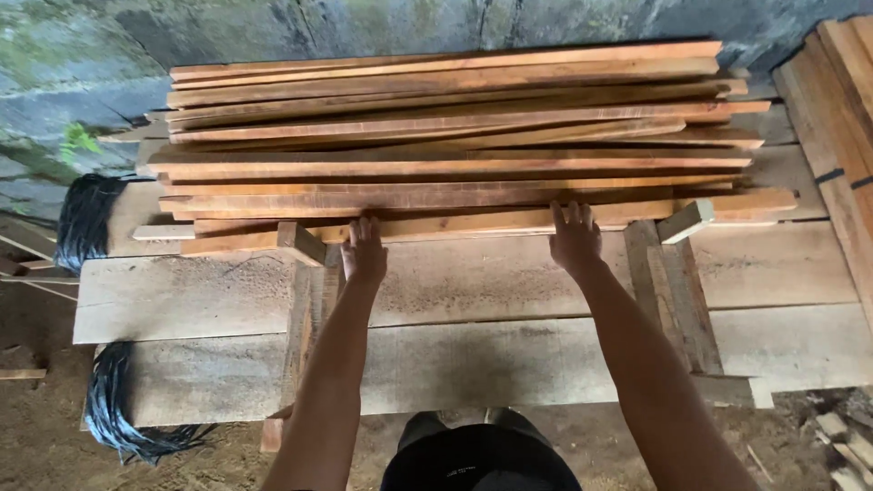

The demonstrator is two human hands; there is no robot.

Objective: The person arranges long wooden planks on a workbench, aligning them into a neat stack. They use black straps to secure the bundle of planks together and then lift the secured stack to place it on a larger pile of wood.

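A single head-worn camera looks steeply down and forward from above the person's outstretched arms, close over the plank surface [509,282]. It faces the stack of wooden slats [455,136] and the stone wall [273,27] behind, with dirt floor [45,436] at the frame's lower edge.

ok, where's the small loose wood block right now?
In the head view, the small wood block lies right of centre, at the near edge of the stacked reddish slats, just right of the right hand.
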